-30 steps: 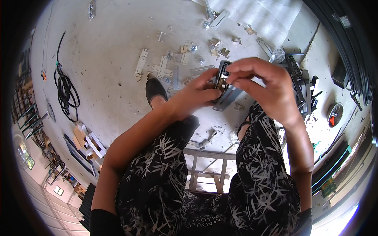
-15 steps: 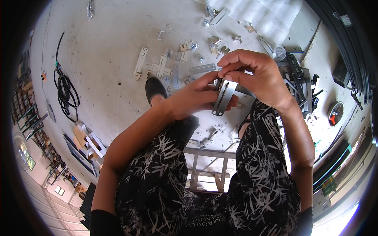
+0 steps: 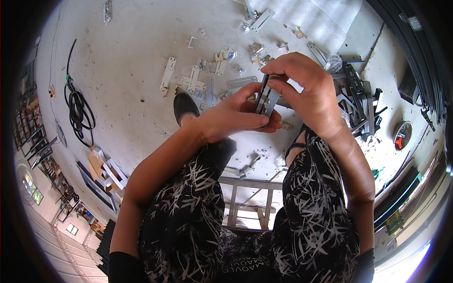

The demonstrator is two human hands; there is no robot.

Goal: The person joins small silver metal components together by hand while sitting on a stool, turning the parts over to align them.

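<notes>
Grip-wise, the left hand [image 3: 231,115] is wrapped round a slim metal piece [image 3: 272,100], thumb lying toward the near end and a couple of fingertips poking out past the right edge, so it's pretty much closed up on it. Right hand [image 3: 309,87] is in a pinch at the far end of that same piece, thumb and index nearly together with the rest of the hand arched over; can't tell how hard it's squeezing. The piece is up in the air between the two hands, tilted, dark long edge to the left and grey face to the right, over the floor [image 3: 132,52] and just beyond the legs [image 3: 184,207]. Most elbow room is on the left: a wide stretch of floor runs from the flat brackets [image 3: 169,74] over to a coiled black cable [image 3: 80,111]. Far side is busier, little metal clips [image 3: 257,49] scattered about, then a white sheet [image 3: 325,23] behind them. Right side looks tight: a heap of dark parts [image 3: 363,101] shows just right of that hand, a round dish [image 3: 403,129] with something orange in it sits farther right, and long dark bars [image 3: 427,61] line the far right edge. Near side, the legs box things in, with a slatted frame [image 3: 232,203] between them.
</notes>
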